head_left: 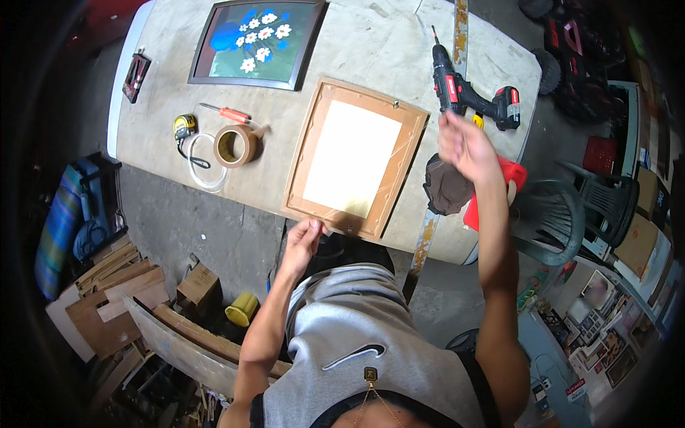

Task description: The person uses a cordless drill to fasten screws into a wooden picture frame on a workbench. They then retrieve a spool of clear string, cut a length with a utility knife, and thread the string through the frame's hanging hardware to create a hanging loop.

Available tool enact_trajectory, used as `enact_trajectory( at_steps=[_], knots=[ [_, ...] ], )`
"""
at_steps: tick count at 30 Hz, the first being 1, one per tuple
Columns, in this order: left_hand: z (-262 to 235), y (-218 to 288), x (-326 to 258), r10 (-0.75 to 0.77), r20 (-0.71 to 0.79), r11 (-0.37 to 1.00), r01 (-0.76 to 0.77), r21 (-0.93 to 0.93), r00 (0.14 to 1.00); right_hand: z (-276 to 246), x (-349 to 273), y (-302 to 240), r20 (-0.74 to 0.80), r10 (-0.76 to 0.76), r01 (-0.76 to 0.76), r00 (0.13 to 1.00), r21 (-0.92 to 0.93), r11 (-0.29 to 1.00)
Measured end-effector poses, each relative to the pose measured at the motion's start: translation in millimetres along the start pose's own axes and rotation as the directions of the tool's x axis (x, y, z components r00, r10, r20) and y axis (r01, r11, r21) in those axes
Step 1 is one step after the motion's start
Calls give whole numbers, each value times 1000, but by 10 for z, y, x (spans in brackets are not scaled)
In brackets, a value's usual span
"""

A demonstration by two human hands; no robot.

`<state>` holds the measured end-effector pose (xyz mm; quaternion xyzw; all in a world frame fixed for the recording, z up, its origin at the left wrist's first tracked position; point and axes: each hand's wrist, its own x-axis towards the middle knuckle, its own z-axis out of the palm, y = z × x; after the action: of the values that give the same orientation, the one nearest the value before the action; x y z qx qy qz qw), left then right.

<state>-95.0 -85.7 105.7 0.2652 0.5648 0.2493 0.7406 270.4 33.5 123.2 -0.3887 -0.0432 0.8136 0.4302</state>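
Note:
A picture frame [298, 171] lies on the table with its brown back up and a pale sheet in its middle. Small metal fittings sit on its far and near edges. My left hand [303, 242] is pinched at the frame's near left edge; anything between its fingertips is too small to make out. Over the table's right side, my right hand [465, 148] has its fingers curled together, close to the grip end of a black and red cordless drill [451, 87]. What that hand may hold is hidden. Below it lies a dark brown cloth item [448, 187].
On the table [371, 43] are a framed flower painting [250, 43], a brown tape roll [235, 146], a screwdriver [234, 115], a tape measure [184, 127] and a clear tube coil [207, 178]. A red object [512, 171] and a green plastic chair [549, 221] stand right.

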Motion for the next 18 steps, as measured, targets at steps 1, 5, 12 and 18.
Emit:
enact_trajectory(
  at_steps=[1, 5, 12, 18],
  knots=[
    [-40, -136, -63, -89, -25, 994, 90, 55, 996, -125, 225, -52, -46, -46, 42, 998, -76, 996],
    [79, -630, -54, 38, -125, 970, -7, 244, 991, -460, 1030, 174, -222, -98, 25, 970, -311, 950],
    [-122, -898, 86, 296, -181, 657, -62, 752, 938, -510, 1286, 416, -59, -602, 40, 796, -988, 151],
    [-230, -904, 78, 341, 4, 701, -257, 666, 940, -507, 1383, 527, 6, -659, 60, 752, -996, 59]
  ],
)
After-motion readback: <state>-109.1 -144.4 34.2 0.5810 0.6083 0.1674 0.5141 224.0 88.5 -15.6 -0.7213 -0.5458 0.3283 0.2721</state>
